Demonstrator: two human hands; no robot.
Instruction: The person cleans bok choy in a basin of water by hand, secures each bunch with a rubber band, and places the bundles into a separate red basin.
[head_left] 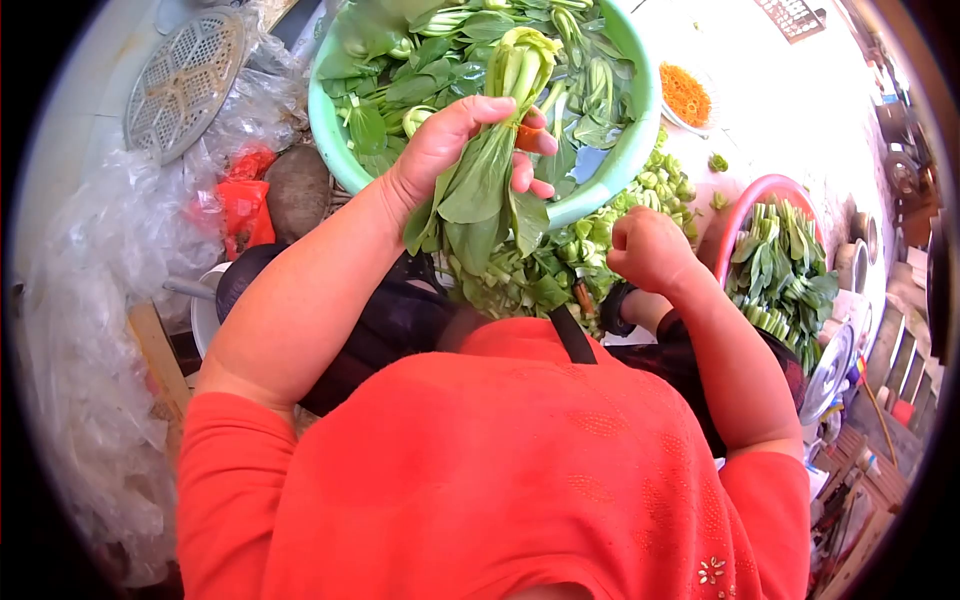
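Note:
My left hand is closed around a bok choy, its pale stems up and its dark leaves hanging down. This is over the near rim of a green basin, where more bok choy lies wet. To the right, my right hand is curled into a fist above the trimmings; whatever its fingers may hold is hidden. Beneath both hands spreads a heap of cut bok choy ends and leaves. A short brown handle-like piece lies among them.
At the right stands a pink basin packed with trimmed bok choy. Beyond it sits a bowl of orange shreds. Crumpled clear plastic, a red bag and a round perforated lid crowd the left.

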